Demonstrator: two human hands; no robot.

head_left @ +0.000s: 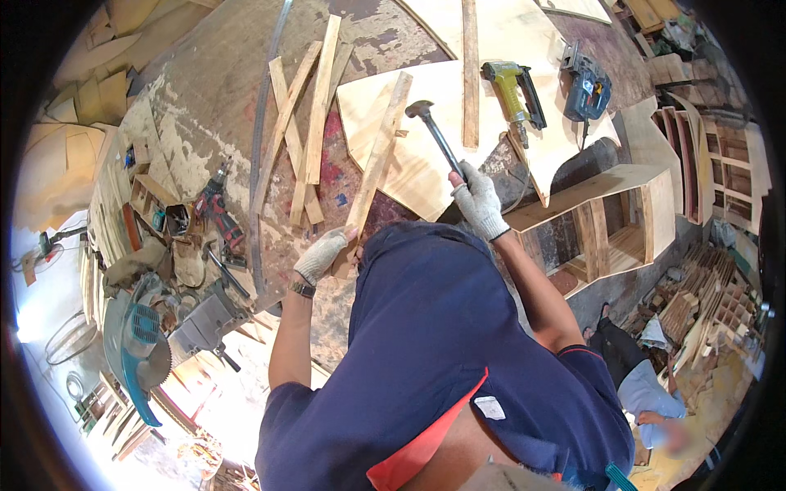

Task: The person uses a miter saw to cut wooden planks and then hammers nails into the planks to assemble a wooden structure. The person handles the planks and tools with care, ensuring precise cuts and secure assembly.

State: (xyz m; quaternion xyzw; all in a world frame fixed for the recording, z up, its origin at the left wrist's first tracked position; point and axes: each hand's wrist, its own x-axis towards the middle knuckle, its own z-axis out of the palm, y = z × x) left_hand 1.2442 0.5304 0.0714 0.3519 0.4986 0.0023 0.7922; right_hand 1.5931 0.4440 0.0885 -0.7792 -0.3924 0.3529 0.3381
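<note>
My right hand (pixel 479 204), in a pale knitted glove, is closed around the handle of a hammer (pixel 440 139). The hammer's head points away from me, over a plywood panel (pixel 422 168). To the left, my gloved left hand (pixel 322 256) grips the near end of a wooden strip (pixel 379 155). That strip slants away to the right, its far part lying across the panel. Left of it, several loose wooden strips (pixel 321 98) lie crossed on the worn worktable (pixel 205 102). Another strip (pixel 469 74) rests on the plywood farther off.
A yellow nail gun (pixel 509 90) and a blue jigsaw (pixel 585 90) lie on the plywood. An open wooden frame (pixel 639 184) stands at right. On the left are a red drill (pixel 217 213) and a teal circular saw (pixel 135 335). Another person (pixel 647 389) is at lower right.
</note>
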